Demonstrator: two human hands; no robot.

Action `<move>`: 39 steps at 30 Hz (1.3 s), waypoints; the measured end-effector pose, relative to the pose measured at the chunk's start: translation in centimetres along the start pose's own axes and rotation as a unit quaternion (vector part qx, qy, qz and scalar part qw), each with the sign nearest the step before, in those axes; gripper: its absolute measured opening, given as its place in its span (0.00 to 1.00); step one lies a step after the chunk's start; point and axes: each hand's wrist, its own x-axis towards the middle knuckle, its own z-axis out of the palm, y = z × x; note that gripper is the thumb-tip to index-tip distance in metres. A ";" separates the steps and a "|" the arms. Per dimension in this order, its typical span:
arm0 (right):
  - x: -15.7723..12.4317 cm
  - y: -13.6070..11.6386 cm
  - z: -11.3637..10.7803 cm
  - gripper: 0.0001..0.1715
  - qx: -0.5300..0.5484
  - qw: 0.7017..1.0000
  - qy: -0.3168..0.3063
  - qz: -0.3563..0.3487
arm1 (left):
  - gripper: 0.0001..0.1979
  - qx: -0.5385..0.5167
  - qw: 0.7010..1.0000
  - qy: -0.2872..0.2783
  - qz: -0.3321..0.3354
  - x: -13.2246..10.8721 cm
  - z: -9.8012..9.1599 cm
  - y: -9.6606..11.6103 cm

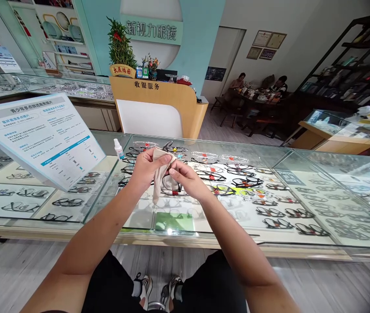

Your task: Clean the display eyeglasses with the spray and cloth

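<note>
My left hand (146, 166) is closed around a beige cleaning cloth (158, 178) that hangs down between both hands. My right hand (185, 177) pinches a pair of dark-framed glasses (171, 186) with a red spot on the frame, held partly inside the cloth. Both hands hover just above the glass top of a display counter (224, 226). A small white spray bottle (119, 149) with a blue label stands on the glass, left of my left hand.
Rows of eyeglass frames (247, 180) lie under the glass. A tilted information board (41, 137) stands at the left. A wooden cashier desk (159, 104) faces me beyond the counter. Two people sit at a table (257, 98) at the back right. More showcases line both sides.
</note>
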 end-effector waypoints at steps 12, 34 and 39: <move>0.0 0.1 0.2 0.34 -0.029 1.000 0.004 -0.011 | 0.35 -0.030 0.999 0.018 -0.011 0.2 0.3 0.1; -0.2 -0.5 -0.1 0.34 -0.004 1.000 0.012 0.023 | 0.35 0.007 1.000 0.011 -0.008 0.9 -0.6 -0.6; -0.1 -0.5 0.0 0.33 0.003 1.000 0.016 0.009 | 0.32 0.016 1.000 -0.007 -0.006 0.9 -0.7 -0.4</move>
